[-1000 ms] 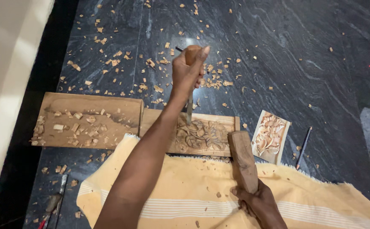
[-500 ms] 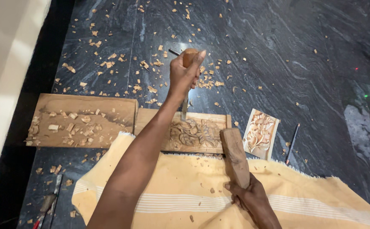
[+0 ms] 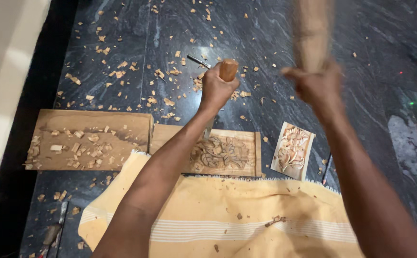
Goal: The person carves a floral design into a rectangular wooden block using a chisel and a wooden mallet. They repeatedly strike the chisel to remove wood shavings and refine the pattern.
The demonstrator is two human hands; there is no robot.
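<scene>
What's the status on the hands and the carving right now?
Left hand grips chisel handle, blade on carved panel. Right hand holds blurred wooden mallet raised. Nothing between mallet and chisel.

I've just 1 head cam, looking steeply down, close over the dark floor (image 3: 122, 43) & both forearms.

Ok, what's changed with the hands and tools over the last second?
The right hand has swung the wooden mallet up from beside the lap cloth to above the chisel; it is blurred with motion. The left hand keeps its grip on the chisel, set on the carved panel. The plank and small carving lie as before.
</scene>
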